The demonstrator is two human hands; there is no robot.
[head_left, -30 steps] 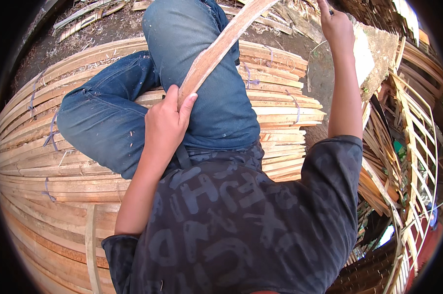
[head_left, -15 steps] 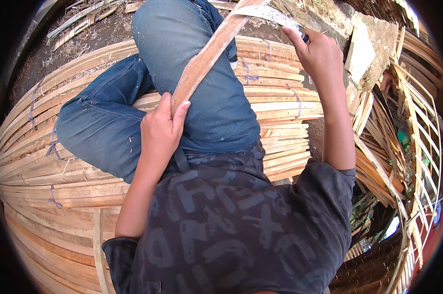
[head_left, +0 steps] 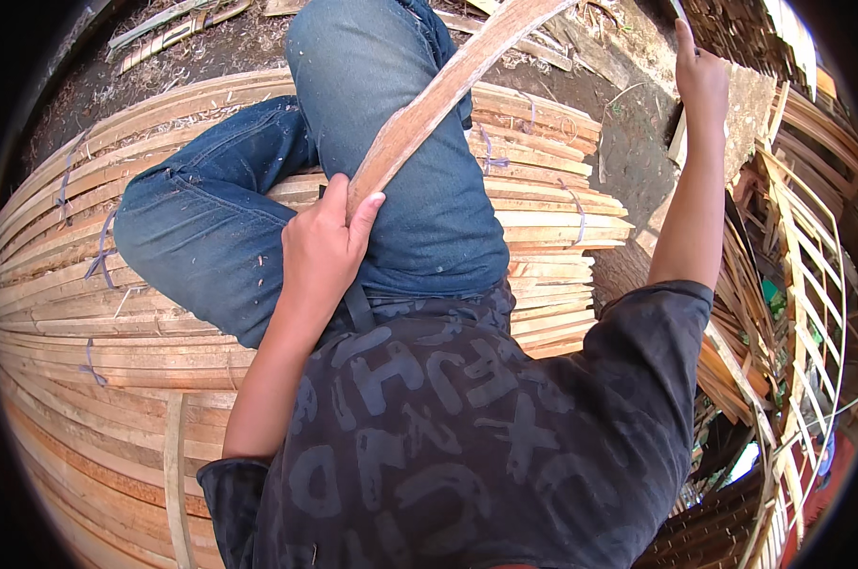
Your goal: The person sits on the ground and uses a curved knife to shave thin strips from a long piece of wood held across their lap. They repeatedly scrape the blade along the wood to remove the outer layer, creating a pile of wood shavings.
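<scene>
My left hand is closed around the near end of a long, flat wooden strip. The strip slants up and to the right across my raised thigh, and its far end leaves the top of the picture. Away at the upper right, my right hand is closed with the thumb laid forward along a knife. Only a small piece of the blade shows at the top edge; the fingers cover the handle. The knife is apart from the strip.
I sit on bundles of split wooden strips tied with purple string. To the right lie a woven slat frame and piles of thin slats. Shavings litter the dark ground at the upper left.
My right hand has swung up and to the right with the knife, off the wooden strip where the blade lay. My left hand still grips the strip, shifted slightly right.
</scene>
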